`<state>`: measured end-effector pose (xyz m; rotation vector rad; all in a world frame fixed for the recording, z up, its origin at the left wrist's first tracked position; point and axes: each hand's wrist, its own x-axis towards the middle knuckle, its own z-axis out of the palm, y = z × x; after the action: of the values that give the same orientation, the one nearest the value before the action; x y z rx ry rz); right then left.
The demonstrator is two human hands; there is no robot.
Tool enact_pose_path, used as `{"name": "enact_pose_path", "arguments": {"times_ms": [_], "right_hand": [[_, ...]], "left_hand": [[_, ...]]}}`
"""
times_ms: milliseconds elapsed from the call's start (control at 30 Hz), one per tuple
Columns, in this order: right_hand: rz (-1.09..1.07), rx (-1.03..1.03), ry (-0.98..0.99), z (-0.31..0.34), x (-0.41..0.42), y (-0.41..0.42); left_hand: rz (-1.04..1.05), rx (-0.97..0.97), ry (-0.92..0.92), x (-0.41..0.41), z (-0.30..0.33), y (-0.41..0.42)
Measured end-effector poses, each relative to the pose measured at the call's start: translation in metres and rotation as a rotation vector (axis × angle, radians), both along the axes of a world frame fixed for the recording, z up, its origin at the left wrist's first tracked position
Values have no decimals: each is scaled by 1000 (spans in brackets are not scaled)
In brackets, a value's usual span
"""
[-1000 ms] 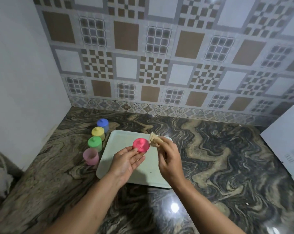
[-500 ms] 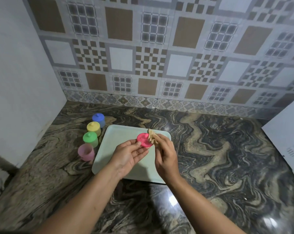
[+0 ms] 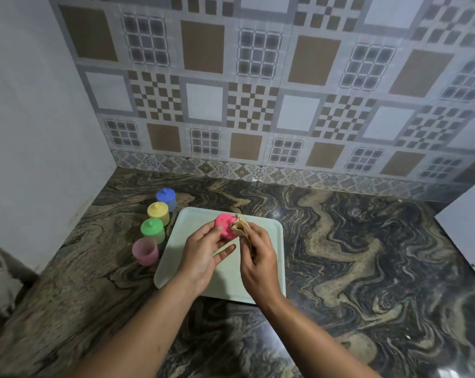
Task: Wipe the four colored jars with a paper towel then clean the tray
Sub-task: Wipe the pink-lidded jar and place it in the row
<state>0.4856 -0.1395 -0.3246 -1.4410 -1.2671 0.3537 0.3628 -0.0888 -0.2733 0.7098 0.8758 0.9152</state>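
Near the middle of the frame the left hand [image 3: 203,252] holds a pink lid [image 3: 225,226] above the pale green tray [image 3: 269,230], thumb and fingertips curled round its lower edge while the lower fingers stretch out straighter beneath it. The lid is tilted toward the camera; small dark dots speckle its face, and whether they are holes or dirt cannot be told. The right hand [image 3: 258,257] pinches a crumpled brown paper towel [image 3: 240,227] and presses it against the lid's right edge. Most of the towel is buried inside the curled fingers, so only a bunched tip shows.

The tray lies flat on the swirly dark marble counter [image 3: 367,255]. Both hands and wrists cover much of its middle and near edge.

Left of the tray, four small jars stand in a row running from lower left toward the back wall. Nearest is the pink jar [image 3: 145,251], open and lidless. Behind it stand the green jar [image 3: 153,230], the yellow jar [image 3: 158,212] and the blue jar [image 3: 166,199], each with its lid on. Each jar partly hides the one behind.

At the right edge of the frame a white box [image 3: 465,236] is cut off, with faint markings too small to read. At the lower left a grey, blurred shape is also cut off and cannot be identified.
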Motion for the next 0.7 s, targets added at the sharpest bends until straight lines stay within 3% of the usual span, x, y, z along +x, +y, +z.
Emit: {"name": "enact_pose_path", "arguments": {"times_ms": [100, 200, 367, 533, 700], "right_hand": [[0, 5, -26, 4, -7, -2], [33, 49, -119, 7, 0, -1], [5, -89, -25, 21, 16, 21], [144, 160, -327, 32, 0, 16], [87, -29, -23, 27, -5, 22]], "left_hand": [[5, 109, 36, 5, 0, -6], [72, 71, 23, 1, -2, -3], [133, -21, -1, -25, -9, 5], [41, -41, -91, -38, 5, 5], [60, -116, -75, -56, 12, 12]]}}
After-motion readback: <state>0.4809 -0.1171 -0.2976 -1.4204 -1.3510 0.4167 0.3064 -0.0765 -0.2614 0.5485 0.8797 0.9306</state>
